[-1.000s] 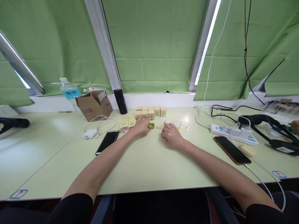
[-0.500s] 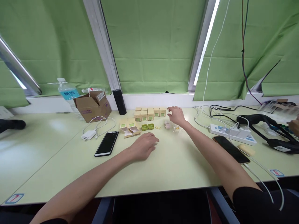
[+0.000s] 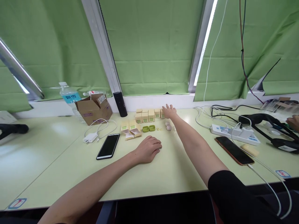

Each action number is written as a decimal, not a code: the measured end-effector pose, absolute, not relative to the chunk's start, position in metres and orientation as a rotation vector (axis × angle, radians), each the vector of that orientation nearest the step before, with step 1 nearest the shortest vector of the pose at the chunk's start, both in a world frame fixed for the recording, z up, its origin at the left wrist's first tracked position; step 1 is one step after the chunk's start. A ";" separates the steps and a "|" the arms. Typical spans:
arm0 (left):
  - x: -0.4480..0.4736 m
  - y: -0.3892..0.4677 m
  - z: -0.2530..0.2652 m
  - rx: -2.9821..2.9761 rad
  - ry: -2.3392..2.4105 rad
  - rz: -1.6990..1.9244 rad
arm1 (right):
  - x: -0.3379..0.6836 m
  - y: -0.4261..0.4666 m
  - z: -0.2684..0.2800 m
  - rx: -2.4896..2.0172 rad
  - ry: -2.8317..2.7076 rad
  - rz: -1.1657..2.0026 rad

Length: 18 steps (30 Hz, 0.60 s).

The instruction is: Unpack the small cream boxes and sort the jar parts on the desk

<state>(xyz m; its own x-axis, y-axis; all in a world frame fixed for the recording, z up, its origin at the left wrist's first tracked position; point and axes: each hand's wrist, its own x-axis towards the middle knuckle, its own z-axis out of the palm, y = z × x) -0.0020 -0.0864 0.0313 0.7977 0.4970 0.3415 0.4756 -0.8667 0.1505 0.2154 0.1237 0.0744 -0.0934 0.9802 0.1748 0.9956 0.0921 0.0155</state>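
Note:
My right hand (image 3: pixel 169 112) reaches to the back of the table, at the right end of a row of small cream boxes with green labels (image 3: pixel 151 115). Its fingers are apart and partly cover the end box; whether they touch it I cannot tell. My left hand (image 3: pixel 149 149) rests on the table, fingers loosely bent, with nothing visible in it. Beyond it are two small green open containers (image 3: pixel 149 128), some tiny yellow pieces (image 3: pixel 159 129) and small pale pinkish pieces (image 3: pixel 168 125). Two cream cartons with open flaps (image 3: pixel 131 130) stand to their left.
A black phone (image 3: pixel 108 146), a white charger (image 3: pixel 90 137), a cardboard box (image 3: pixel 94 110) and a black cylinder (image 3: pixel 120 104) are on the left. On the right lie a power strip (image 3: pixel 234 134), another phone (image 3: pixel 234 150), cables and a black headset (image 3: pixel 277 137). Another person's hand (image 3: pixel 293 122) shows at the right edge.
My right hand has moved left and away from me, from above the small pieces to the end box. My left hand stays on the table, its fingers a little closer together. The view has shifted slightly.

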 end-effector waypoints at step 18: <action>-0.006 -0.080 0.042 2.416 1.196 1.117 | 0.230 0.012 0.133 -1.635 -2.290 -0.265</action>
